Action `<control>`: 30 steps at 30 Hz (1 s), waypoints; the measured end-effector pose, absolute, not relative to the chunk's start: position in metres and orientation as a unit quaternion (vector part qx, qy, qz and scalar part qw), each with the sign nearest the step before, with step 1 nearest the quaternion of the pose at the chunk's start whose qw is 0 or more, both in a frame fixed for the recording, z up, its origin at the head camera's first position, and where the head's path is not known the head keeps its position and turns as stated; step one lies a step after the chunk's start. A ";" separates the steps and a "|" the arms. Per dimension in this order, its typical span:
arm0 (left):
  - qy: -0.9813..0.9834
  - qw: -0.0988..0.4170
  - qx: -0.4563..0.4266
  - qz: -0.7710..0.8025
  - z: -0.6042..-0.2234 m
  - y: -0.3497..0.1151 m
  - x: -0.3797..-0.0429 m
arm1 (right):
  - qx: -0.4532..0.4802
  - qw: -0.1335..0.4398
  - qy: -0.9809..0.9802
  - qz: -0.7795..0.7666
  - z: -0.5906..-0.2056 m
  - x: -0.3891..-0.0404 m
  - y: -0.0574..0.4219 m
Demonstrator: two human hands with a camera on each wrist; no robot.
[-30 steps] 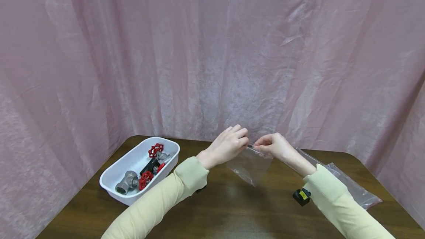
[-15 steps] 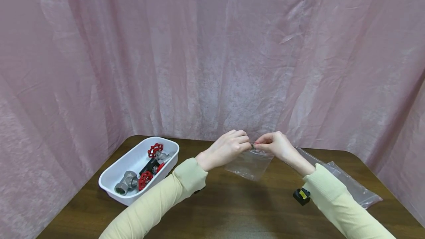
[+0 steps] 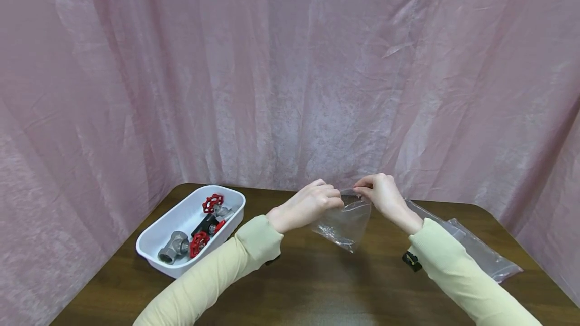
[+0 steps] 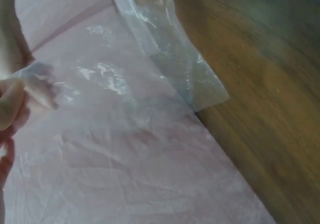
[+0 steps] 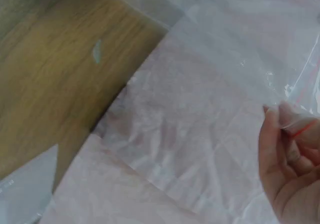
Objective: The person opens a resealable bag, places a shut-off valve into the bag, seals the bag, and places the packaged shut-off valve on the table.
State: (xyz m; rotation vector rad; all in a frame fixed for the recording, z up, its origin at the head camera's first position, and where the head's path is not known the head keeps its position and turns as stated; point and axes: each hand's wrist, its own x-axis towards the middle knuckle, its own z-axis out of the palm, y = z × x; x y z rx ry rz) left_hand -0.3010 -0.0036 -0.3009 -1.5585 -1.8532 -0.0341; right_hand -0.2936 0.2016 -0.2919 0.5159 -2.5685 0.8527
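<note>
Between both hands hangs a clear zip bag (image 3: 346,225), held by its top edge above the table. My left hand (image 3: 309,204) grips the left part of the bag's mouth with curled fingers. At the right corner of the mouth, the thumb and fingertips of my right hand (image 3: 382,199) pinch the film. A red line along the bag's mouth shows by the right fingers in the right wrist view. The mouth stands somewhat apart between the hands. Inside the bag I make out nothing but glints on the plastic.
A white tray (image 3: 156,233) at the left holds several valves and fittings, among them a red-handled valve (image 3: 213,204) and a grey metal valve (image 3: 174,248). More clear bags (image 3: 482,250) lie at the right of the wooden table (image 3: 308,291). A pink curtain (image 3: 290,74) hangs behind.
My right hand has moved slightly up and away from the left, drawing the bag's mouth wider. The left hand has stayed nearly in place. The tray and the other bags have not moved.
</note>
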 end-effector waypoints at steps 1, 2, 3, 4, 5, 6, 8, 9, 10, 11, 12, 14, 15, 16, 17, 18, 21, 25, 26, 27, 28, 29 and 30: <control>-0.716 0.340 -0.609 -0.018 -0.301 -0.003 -0.300 | 0.179 0.205 -0.916 0.295 -0.293 -0.294 0.202; -0.717 0.326 -0.616 -0.026 -0.301 -0.003 -0.299 | 0.174 0.214 -0.917 0.287 -0.294 -0.295 0.202; -0.714 0.310 -0.626 -0.037 -0.301 -0.002 -0.298 | 0.170 0.222 -0.918 0.281 -0.295 -0.296 0.202; -0.712 0.298 -0.635 -0.045 -0.301 -0.001 -0.297 | 0.172 0.227 -0.917 0.279 -0.296 -0.297 0.202; -0.709 0.287 -0.641 -0.053 -0.301 0.000 -0.297 | 0.175 0.232 -0.916 0.276 -0.296 -0.297 0.201; -0.707 0.280 -0.646 -0.063 -0.301 0.002 -0.296 | 0.182 0.238 -0.914 0.273 -0.297 -0.298 0.200; -0.705 0.265 -0.652 -0.084 -0.301 0.004 -0.295 | 0.192 0.245 -0.913 0.265 -0.298 -0.298 0.200; -0.705 0.266 -0.652 -0.085 -0.302 0.005 -0.294 | 0.197 0.246 -0.912 0.262 -0.299 -0.299 0.201; -0.706 0.269 -0.650 -0.082 -0.302 0.006 -0.294 | 0.201 0.243 -0.912 0.263 -0.300 -0.299 0.202; -0.707 0.274 -0.647 -0.075 -0.302 0.006 -0.294 | 0.204 0.238 -0.912 0.263 -0.302 -0.299 0.203; -0.709 0.280 -0.643 -0.069 -0.303 0.007 -0.294 | 0.209 0.234 -0.912 0.265 -0.303 -0.300 0.205; -0.716 0.295 -0.631 -0.055 -0.303 0.006 -0.294 | 0.218 0.223 -0.910 0.275 -0.304 -0.300 0.209; -0.719 0.303 -0.623 -0.053 -0.303 0.006 -0.295 | 0.227 0.220 -0.907 0.280 -0.304 -0.301 0.210; -0.721 0.309 -0.617 -0.058 -0.303 0.005 -0.297 | 0.235 0.216 -0.904 0.286 -0.303 -0.301 0.211; -0.723 0.313 -0.612 -0.067 -0.302 0.004 -0.298 | 0.240 0.213 -0.902 0.290 -0.303 -0.301 0.212; -0.725 0.313 -0.608 -0.079 -0.302 0.004 -0.300 | 0.246 0.209 -0.899 0.295 -0.302 -0.301 0.212; -0.721 0.310 -0.608 -0.117 -0.301 0.001 -0.306 | 0.257 0.184 -0.897 0.310 -0.300 -0.300 0.211; -0.715 0.318 -0.608 -0.134 -0.304 -0.003 -0.312 | 0.266 0.147 -0.897 0.321 -0.300 -0.300 0.209; -0.717 0.323 -0.604 -0.132 -0.305 -0.003 -0.314 | 0.268 0.140 -0.898 0.321 -0.300 -0.300 0.209; -0.719 0.329 -0.598 -0.129 -0.306 -0.004 -0.314 | 0.270 0.134 -0.899 0.319 -0.301 -0.300 0.209; -0.723 0.335 -0.592 -0.123 -0.307 -0.005 -0.315 | 0.271 0.128 -0.900 0.317 -0.301 -0.300 0.208; -0.728 0.337 -0.585 -0.118 -0.308 -0.006 -0.315 | 0.273 0.125 -0.901 0.312 -0.301 -0.300 0.208; -0.734 0.335 -0.579 -0.117 -0.309 -0.007 -0.316 | 0.274 0.126 -0.902 0.308 -0.301 -0.299 0.208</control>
